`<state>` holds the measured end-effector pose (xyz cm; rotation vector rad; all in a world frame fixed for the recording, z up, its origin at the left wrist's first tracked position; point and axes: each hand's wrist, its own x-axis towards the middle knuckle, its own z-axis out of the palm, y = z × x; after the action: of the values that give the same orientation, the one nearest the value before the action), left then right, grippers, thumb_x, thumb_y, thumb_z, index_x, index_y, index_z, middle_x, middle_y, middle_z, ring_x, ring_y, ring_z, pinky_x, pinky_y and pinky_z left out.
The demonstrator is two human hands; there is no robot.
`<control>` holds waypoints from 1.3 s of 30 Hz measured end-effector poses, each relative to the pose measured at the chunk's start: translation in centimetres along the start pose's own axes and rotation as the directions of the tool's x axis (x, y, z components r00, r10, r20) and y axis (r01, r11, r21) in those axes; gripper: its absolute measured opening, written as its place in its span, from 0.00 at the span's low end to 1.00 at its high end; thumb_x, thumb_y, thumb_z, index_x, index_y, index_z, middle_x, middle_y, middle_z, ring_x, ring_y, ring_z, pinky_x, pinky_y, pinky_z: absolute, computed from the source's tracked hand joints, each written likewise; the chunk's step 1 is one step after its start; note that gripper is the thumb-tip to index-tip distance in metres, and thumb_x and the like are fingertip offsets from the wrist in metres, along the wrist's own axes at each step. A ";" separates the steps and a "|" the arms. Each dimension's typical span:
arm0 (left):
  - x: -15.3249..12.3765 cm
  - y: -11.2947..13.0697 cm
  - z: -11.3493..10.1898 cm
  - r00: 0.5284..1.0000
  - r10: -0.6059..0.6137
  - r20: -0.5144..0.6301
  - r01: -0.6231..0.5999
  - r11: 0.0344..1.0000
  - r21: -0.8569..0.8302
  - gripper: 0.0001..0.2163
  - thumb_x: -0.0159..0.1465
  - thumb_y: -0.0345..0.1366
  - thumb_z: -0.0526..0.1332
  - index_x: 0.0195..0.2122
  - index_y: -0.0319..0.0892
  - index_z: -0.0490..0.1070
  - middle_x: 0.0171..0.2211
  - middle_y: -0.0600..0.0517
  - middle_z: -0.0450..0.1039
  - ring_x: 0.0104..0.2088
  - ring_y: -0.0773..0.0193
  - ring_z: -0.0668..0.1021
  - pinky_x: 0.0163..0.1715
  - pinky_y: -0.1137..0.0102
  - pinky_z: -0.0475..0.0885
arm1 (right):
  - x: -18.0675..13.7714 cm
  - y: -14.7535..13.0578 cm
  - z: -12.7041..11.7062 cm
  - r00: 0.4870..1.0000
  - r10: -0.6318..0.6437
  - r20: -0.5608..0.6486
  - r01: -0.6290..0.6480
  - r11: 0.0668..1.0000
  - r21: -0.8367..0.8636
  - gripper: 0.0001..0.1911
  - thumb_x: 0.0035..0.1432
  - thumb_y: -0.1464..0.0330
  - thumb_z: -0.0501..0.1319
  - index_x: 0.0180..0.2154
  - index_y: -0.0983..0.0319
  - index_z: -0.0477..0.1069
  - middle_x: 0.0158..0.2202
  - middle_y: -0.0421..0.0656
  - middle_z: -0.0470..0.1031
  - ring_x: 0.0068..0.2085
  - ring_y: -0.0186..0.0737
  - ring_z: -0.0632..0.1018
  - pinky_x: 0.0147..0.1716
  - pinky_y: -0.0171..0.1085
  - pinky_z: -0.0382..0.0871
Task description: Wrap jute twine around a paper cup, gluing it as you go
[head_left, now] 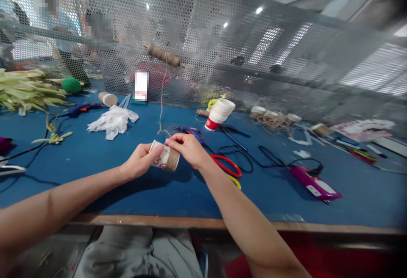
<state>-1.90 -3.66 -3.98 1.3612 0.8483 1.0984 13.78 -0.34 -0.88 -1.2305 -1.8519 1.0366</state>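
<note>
A paper cup (157,161) lies tilted on its side in my left hand (141,159), above the blue tabletop. Its base end is wrapped in a band of brown twine (172,160); the rest shows white with a red print. My left fingers are closed round the rim end, thumb on top. At the upper side of the cup, my right hand (187,146) is closed in a pinch on the twine where it meets the band. From there a loose strand (161,100) runs up to a twine spool (163,55) hung on the perforated metal screen.
Beyond my right hand lie a blue glue gun (196,134), stacked paper cups (224,110), pliers (233,136) and a red-handled tool (227,165). A purple power strip (314,183) sits right. White cloth scraps (112,121), another glue gun (82,109) and pale husks (30,89) lie left.
</note>
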 end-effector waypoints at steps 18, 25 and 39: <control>1.6 1.0 -0.1 0.938 -0.292 -0.188 0.198 0.894 -0.401 0.12 0.52 0.41 0.60 0.22 0.35 0.68 0.18 0.53 0.68 0.18 0.70 0.69 0.20 0.75 0.61 | -0.6 -0.1 -0.5 0.983 -0.066 0.169 0.110 0.957 -0.269 0.29 0.42 0.60 0.64 0.46 0.63 0.61 0.41 0.47 0.71 0.37 0.39 0.73 0.37 0.39 0.66; 1.5 1.2 -0.4 0.974 -0.223 -0.050 0.181 0.887 -0.425 0.09 0.46 0.32 0.64 0.28 0.33 0.71 0.21 0.50 0.72 0.22 0.69 0.72 0.24 0.75 0.64 | -0.3 0.1 -0.9 0.978 -0.069 0.195 0.111 0.972 -0.210 0.25 0.44 0.62 0.64 0.44 0.64 0.61 0.39 0.46 0.71 0.36 0.38 0.74 0.35 0.38 0.68; 2.2 1.2 -1.6 0.971 -0.228 -0.077 0.182 0.906 -0.382 0.09 0.47 0.36 0.65 0.25 0.34 0.71 0.20 0.52 0.71 0.21 0.70 0.71 0.24 0.75 0.64 | -1.2 0.1 -0.5 0.916 -0.379 0.134 0.402 0.856 -0.325 0.27 0.45 0.63 0.63 0.47 0.61 0.58 0.48 0.49 0.62 0.49 0.43 0.67 0.47 0.44 0.63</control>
<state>-2.88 -1.21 -2.63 0.8751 0.8008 1.1164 14.64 -1.27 -0.86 -0.9478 -2.2854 0.5444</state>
